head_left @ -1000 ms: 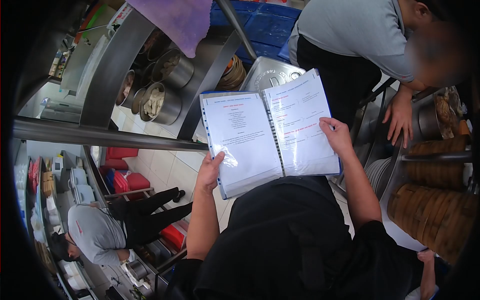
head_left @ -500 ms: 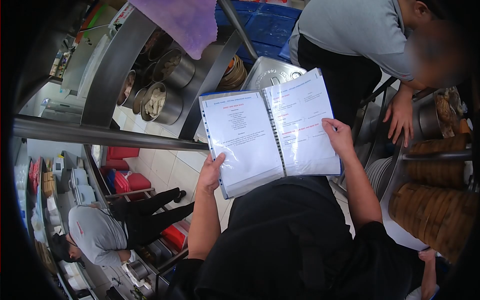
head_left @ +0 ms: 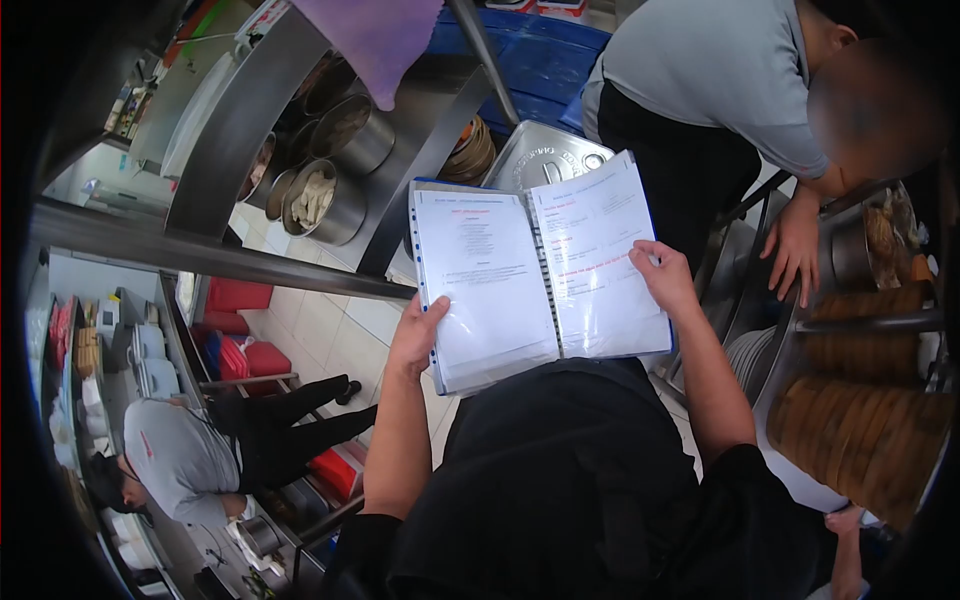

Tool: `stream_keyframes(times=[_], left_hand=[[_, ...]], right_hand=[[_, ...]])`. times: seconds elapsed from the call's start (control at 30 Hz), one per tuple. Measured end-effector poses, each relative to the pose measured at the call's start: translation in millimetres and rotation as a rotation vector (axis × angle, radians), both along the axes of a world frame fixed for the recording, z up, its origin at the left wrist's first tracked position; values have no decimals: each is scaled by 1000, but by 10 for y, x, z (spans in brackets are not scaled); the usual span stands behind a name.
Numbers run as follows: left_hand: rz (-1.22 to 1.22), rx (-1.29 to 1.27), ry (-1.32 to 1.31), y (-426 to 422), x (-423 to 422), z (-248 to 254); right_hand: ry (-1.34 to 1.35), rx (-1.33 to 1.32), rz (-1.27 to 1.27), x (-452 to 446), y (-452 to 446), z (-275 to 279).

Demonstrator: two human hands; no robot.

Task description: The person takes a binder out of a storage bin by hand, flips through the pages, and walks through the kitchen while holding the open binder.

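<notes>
An open ring binder (head_left: 488, 300) with printed sheets in clear plastic sleeves lies spread in front of my black apron (head_left: 560, 450). My left hand (head_left: 415, 338) is closed on its left edge, thumb on top of the page. At the right edge my right hand (head_left: 664, 277) is closed, thumb and forefinger pinched together at the right-hand page. Glare covers parts of the sleeves. Behind the binder's top edge shows a round-cornered metal lid (head_left: 555, 150).
Metal pots (head_left: 325, 205) with pale food stand on a steel shelf at upper left. Stacked bamboo steamers (head_left: 850, 430) are at right. A co-worker in a grey shirt (head_left: 710, 75) leans in at upper right; another person (head_left: 185, 455) bends over a counter at lower left. A steel rail (head_left: 220, 255) crosses the left.
The binder's right page has tilted and shifted slightly left and down. My right hand has moved a little left with it. The view has shifted slightly.
</notes>
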State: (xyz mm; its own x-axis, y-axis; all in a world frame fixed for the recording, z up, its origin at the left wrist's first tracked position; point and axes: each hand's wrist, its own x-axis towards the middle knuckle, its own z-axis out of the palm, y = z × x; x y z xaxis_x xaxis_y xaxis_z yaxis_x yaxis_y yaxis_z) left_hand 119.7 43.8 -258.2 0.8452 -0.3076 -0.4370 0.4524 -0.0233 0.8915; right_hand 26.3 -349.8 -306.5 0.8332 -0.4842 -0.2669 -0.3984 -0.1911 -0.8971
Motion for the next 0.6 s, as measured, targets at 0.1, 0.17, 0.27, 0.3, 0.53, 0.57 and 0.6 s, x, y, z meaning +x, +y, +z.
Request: stream_keyframes(times=[0.1, 0.17, 0.27, 0.3, 0.53, 0.57, 0.6], left_hand=[[-32, -4, -14, -61, 20, 75], [-29, 15, -5, -103, 17, 147], [-41, 13, 2, -112, 31, 147], [-48, 9, 2, -106, 35, 147], [0, -61, 21, -23, 15, 56], [10, -48, 26, 14, 21, 3], [21, -35, 32, 39, 19, -23]], right_hand=[[38, 7, 10, -10, 3, -26], [49, 16, 5, -17, -2, -102], [46, -9, 7, -21, 2, -144], [38, -7, 9, -20, 5, -130], [-42, 32, -16, -39, 34, -16], [-51, 41, -21, -40, 44, 10], [-63, 30, -23, -43, 51, 12]])
